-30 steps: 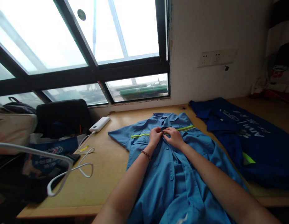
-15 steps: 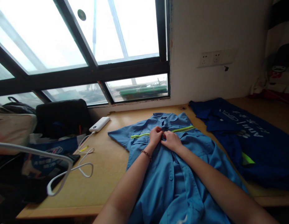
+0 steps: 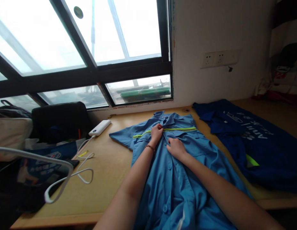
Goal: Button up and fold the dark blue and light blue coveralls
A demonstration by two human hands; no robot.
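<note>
A light blue work shirt lies front up on the wooden table, its collar toward the window and a yellow-green reflective stripe across the chest. Buttons show down its front opening. My left hand is closed in a pinch on the front edge at the stripe, just below the collar. Slightly lower and to the right, my right hand has its fingers curled on the front edge, near a button. The fingertips are partly hidden, so the exact bit of cloth held is unclear.
A dark blue printed garment lies to the right. On the left are a white power bank with a looping white cable, a black chair back and bags. Behind are a window and a wall socket.
My hands have drawn apart: the left moved up toward the collar, the right slightly down. The front edges lie flatter, with more buttons visible. The view has shifted slightly.
</note>
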